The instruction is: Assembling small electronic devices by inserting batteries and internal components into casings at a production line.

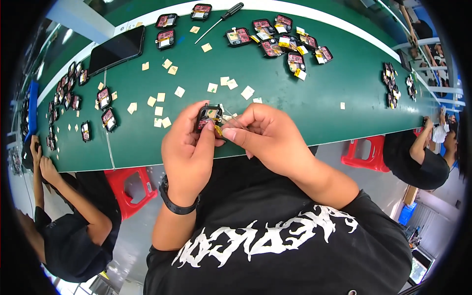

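The left hand (189, 142) is holding a black-cased unit (211, 112) — the right hand (270, 137) is pinching a thin tool (233, 117) near its three-o'clock side. From the hands, a screwdriver (224, 17) is lying toward twelve o'clock — a flat black device (117, 50) toward ten.

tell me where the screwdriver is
Head view, near the top, just left of centre: the screwdriver lies on the table between two black cases.

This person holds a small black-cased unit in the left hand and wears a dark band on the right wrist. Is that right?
Not quite: the dark band is on the left wrist, as the head view shows. The left hand does hold the small black-cased unit.
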Demonstrator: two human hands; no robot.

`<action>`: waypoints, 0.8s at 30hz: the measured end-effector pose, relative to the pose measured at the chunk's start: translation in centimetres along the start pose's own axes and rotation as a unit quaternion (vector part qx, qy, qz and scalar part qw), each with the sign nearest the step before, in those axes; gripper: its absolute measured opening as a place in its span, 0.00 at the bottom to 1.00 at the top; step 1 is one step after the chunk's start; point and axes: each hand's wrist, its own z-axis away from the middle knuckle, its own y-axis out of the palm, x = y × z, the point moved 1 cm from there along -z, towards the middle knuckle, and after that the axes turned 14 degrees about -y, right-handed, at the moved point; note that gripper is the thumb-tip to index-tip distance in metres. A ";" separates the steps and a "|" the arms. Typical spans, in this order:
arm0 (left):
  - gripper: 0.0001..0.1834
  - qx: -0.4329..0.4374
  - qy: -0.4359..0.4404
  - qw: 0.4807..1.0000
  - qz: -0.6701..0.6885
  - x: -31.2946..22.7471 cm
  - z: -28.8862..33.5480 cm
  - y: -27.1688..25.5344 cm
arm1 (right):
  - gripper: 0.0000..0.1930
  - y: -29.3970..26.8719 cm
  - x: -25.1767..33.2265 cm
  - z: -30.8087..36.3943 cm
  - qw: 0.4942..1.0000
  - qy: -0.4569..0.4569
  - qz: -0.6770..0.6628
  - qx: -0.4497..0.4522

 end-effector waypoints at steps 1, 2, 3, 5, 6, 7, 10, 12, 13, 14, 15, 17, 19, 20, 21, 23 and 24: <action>0.17 0.004 0.005 1.000 0.003 -0.1 0.0 0.1 | 0.09 0.0 0.2 0.0 1.000 0.006 0.013 0.005; 0.17 0.007 0.004 1.000 -0.004 -0.2 -0.1 0.1 | 0.09 0.0 0.4 0.0 1.000 0.005 0.007 0.001; 0.18 0.008 -0.004 1.000 0.017 -0.2 -0.1 0.3 | 0.10 -0.1 0.6 0.1 1.000 0.022 0.006 -0.001; 0.19 0.009 -0.013 0.999 0.033 -0.1 -0.2 0.3 | 0.12 -0.2 0.6 0.1 0.999 0.039 0.000 -0.003; 0.19 0.008 -0.006 1.000 0.029 0.0 -0.3 0.3 | 0.13 -0.2 0.5 0.1 0.999 0.050 0.000 -0.004; 0.19 0.008 0.000 1.000 0.026 0.1 -0.3 0.2 | 0.13 -0.2 0.4 0.0 0.998 0.061 0.000 -0.005; 0.19 -0.001 0.010 1.000 0.010 -0.1 -0.2 0.4 | 0.12 -0.3 0.4 -0.2 0.997 0.077 0.003 -0.005; 0.19 -0.001 0.013 1.000 0.001 0.0 -0.2 0.3 | 0.12 -0.4 0.8 -0.5 0.995 0.094 -0.014 -0.003; 0.19 -0.005 0.017 1.000 -0.004 0.0 -0.2 0.3 | 0.12 -0.4 0.8 -0.6 0.993 0.112 -0.028 0.003; 0.19 0.000 0.017 1.000 -0.010 0.0 -0.2 0.3 | 0.12 -0.5 0.8 -0.7 0.993 0.109 -0.033 -0.002; 0.18 -0.003 0.018 1.000 -0.009 -0.1 -0.1 0.2 | 0.12 -0.7 0.7 -0.8 0.991 0.126 -0.036 0.006; 0.18 -0.001 0.019 1.000 -0.014 0.0 -0.1 0.2 | 0.12 -0.7 0.6 -0.9 0.989 0.140 -0.046 0.010; 0.18 -0.007 0.028 1.000 -0.005 0.3 -0.1 0.1 | 0.12 -0.5 0.7 -0.9 0.989 0.130 -0.063 0.002; 0.18 -0.004 0.028 1.000 -0.010 0.4 -0.1 0.2 | 0.12 -0.4 0.7 -1.0 0.989 0.128 -0.067 -0.001; 0.18 -0.007 0.044 0.999 -0.007 0.5 0.0 0.3 | 0.12 -0.2 0.7 -1.0 0.991 0.123 -0.048 -0.010; 0.18 -0.011 0.060 0.998 -0.008 0.7 0.1 0.5 | 0.12 -0.1 0.9 -1.1 0.992 0.117 -0.033 -0.019; 0.17 -0.017 0.069 0.997 -0.005 0.7 0.1 0.6 | 0.11 -0.1 1.0 -1.2 0.993 0.116 -0.018 -0.010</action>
